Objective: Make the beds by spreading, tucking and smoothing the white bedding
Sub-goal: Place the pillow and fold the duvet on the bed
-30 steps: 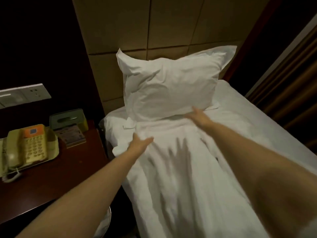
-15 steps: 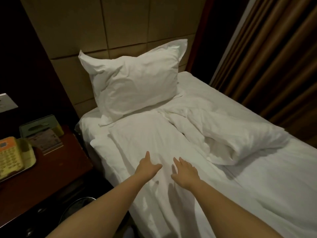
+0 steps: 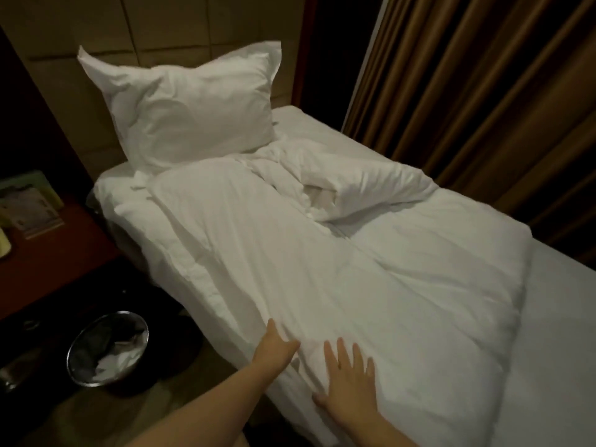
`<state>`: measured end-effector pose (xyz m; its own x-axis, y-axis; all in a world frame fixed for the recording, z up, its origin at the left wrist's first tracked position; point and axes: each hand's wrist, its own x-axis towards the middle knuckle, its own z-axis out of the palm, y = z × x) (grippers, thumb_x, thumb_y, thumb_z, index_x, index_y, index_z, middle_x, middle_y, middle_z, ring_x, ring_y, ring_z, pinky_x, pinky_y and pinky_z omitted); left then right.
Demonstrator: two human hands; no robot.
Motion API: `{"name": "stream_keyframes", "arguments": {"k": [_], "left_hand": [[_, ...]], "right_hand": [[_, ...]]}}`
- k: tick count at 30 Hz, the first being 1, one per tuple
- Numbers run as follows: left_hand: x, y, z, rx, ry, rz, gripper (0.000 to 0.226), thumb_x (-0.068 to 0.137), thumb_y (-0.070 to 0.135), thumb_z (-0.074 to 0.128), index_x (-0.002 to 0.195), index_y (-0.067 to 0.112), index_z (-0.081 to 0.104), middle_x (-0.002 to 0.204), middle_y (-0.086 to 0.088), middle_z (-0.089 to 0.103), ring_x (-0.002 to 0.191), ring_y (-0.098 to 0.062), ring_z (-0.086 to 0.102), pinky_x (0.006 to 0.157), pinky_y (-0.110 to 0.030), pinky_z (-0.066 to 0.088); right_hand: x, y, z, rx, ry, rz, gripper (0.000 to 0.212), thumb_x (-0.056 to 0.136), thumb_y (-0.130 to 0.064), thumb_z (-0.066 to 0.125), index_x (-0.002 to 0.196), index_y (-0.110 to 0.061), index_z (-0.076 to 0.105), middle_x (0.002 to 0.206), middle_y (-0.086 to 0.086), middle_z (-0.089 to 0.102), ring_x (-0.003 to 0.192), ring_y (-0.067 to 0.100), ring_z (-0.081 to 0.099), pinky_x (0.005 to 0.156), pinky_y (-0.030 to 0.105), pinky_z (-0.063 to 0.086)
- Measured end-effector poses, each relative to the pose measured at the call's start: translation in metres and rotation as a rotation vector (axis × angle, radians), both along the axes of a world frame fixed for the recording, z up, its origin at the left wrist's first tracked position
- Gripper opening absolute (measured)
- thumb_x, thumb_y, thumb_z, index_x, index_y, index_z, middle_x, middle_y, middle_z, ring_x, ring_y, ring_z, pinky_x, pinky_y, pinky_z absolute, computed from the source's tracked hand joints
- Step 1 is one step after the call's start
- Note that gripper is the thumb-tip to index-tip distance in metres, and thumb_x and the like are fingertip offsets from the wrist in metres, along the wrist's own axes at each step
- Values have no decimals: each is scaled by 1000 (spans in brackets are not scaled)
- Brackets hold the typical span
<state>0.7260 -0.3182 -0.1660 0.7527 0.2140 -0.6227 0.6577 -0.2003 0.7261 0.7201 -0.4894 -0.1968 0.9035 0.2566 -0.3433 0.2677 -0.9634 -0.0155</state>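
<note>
While both hands, left hand (image 3: 274, 348) and right hand (image 3: 350, 388), are pressing flat and open on the duvet (image 3: 338, 269), its bunched fold (image 3: 364, 185) is lying ahead toward the pillow (image 3: 190, 104), nearer the right hand.

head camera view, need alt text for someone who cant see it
Two bare hands, left hand and right hand, press flat on a rumpled white duvet at the near edge of a single bed. A white pillow leans upright against the padded headboard; a metal wastebasket stands on the floor left of the bed, brown curtains hang right.
</note>
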Motion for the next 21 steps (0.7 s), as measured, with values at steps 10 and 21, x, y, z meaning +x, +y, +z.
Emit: {"name": "stream_keyframes", "arguments": {"k": [10,21], "left_hand": [[-3,-30,20,-117,-196,127,42,94,12,50,133,17,33,125,-2,50,108,-21,52,82,-28,42],[-23,-102,-13,-343,230,324,66,91,30,60,141,8,22,138,-12,39,121,-33,44,93,-43,44]], "right_hand": [[27,-22,78,102,-108,-39,59,95,-5,33,151,-19,21,140,14,47,120,32,52,97,40,44],[41,-53,104,14,-143,2,45,95,-9,41,139,-21,44,121,5,60,105,26,58,82,31,46]]}}
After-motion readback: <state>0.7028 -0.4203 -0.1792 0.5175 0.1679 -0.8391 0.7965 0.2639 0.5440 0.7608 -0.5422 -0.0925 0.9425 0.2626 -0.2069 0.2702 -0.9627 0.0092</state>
